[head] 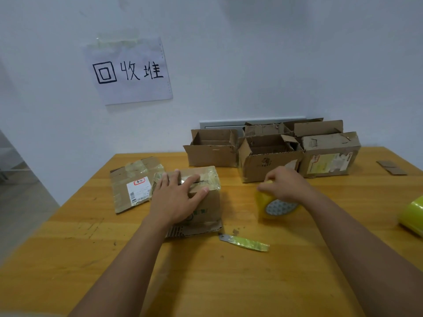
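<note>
**Hands taping a cardboard box**

Left grip (177, 197) lies flat, fingers spread, on the taped cardboard box (212, 202) mid-counter (206, 282); right grip (286, 184) curls round a yellow tape roll (265, 209) just beside it; wall sign (129, 70) reads "回收堆".
</note>
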A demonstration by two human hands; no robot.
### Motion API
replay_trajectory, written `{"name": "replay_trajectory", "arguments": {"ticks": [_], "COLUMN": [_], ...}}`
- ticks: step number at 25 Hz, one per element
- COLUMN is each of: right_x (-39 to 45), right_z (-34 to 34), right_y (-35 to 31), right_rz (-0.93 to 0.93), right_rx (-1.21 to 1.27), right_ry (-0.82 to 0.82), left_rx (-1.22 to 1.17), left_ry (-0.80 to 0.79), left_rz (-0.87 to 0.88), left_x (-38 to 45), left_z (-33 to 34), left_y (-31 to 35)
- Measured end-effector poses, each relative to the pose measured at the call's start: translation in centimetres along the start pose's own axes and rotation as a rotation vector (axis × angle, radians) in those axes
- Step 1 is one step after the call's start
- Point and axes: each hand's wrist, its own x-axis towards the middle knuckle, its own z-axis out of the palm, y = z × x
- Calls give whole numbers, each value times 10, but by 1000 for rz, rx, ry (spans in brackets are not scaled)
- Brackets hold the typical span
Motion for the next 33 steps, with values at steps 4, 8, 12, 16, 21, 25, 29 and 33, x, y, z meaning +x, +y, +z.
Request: {"name": "replay_trajectory", "arguments": {"ticks": [4,8,12,16,21,25,29,33], "right_x": [-9,-6,1,-6,-7,-5,-2,-1], "right_z": [8,5,5,2,1,-2,-5,-7], "right_y": [6,15,9,15,3,-18,-26,-36], "right_rz": [48,3,-140,-160,-201,-257,-269,-284], "right_rx": [331,90,-99,-189,-198,-252,-290,-320], "right_ry": [52,16,-68,-187,-116,-87,-83,-75], "left_rx": [6,8,-1,-18,33,-45,54,33], "left_ry": [3,13,28,-7,18,-32,-94,-107], "left_rz": [7,12,17,26,41,51,86,43], "left_x": [2,1,-1,-2,1,0,6,-1], "left_z": [3,3,2,0,3,-2,-13,-13], "left_y": [-2,-2,-2,-6,-8,-7,-24,-33]}}
